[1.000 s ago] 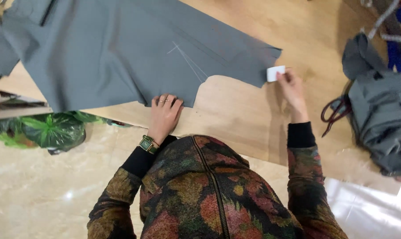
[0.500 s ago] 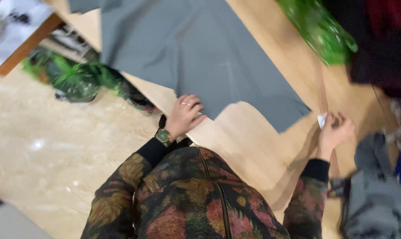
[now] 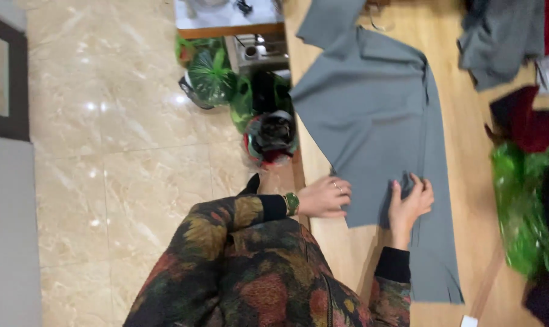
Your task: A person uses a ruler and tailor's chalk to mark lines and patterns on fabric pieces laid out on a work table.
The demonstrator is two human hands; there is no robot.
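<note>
A tailoring workshop: grey cloth (image 3: 371,121) lies spread across a wooden cutting table (image 3: 468,151) in the right half of the frame, with more fabric heaped (image 3: 499,36) at upper right and dark red cloth (image 3: 523,124) beside it. Bags of scraps (image 3: 271,136) sit on the marble floor (image 3: 105,181) at centre.

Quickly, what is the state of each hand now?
Left hand: loosely curled, resting on grey fabric edge, holding nothing.
Right hand: gripping a fabric fold.

Both hands pressed down — left hand (image 3: 324,197) flat, right hand (image 3: 409,204) curled.
</note>
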